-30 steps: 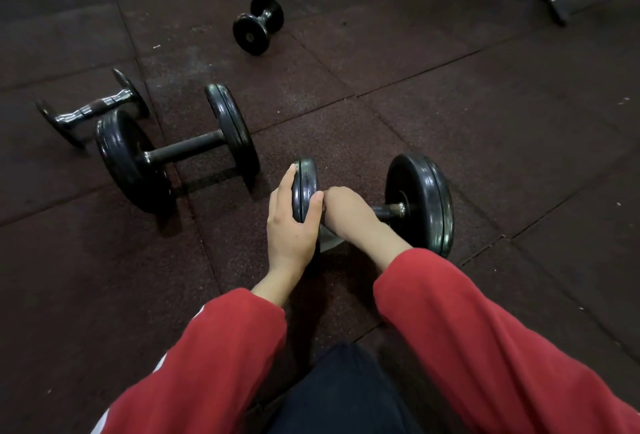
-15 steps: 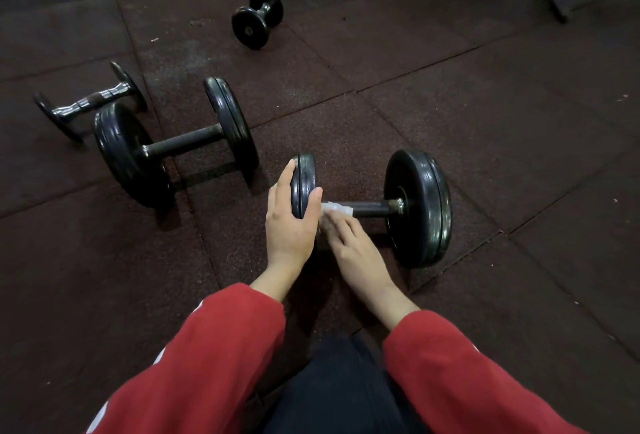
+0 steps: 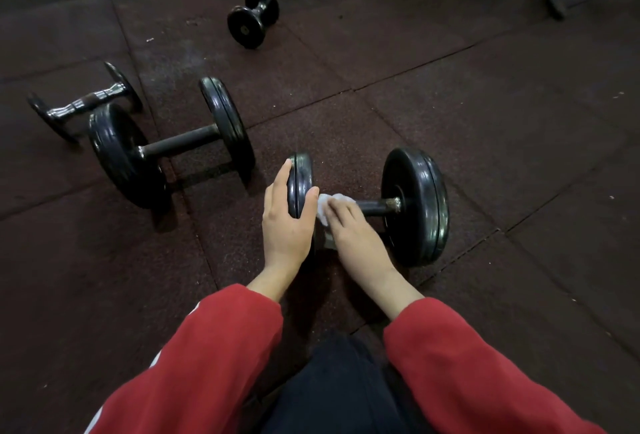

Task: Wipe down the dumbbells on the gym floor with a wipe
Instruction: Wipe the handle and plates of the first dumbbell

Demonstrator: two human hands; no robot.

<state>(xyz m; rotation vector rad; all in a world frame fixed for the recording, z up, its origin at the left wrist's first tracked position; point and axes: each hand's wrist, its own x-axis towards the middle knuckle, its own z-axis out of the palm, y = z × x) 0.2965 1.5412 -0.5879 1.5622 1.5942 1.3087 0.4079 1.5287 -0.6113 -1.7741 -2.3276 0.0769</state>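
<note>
Presently, the left hand (image 3: 286,222) clasped the nearest dumbbell (image 3: 414,207) by its plate. The right hand (image 3: 353,231) pressed the wipe (image 3: 327,205) onto the bar, fingers apparently curled over it. Firmer bracing should stop rolling.

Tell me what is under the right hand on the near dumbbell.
A white wipe shows under the right hand, pressed on the dumbbell handle beside the left plate. The handle beneath hand and wipe is hidden, as is the rest of the wipe.
</note>
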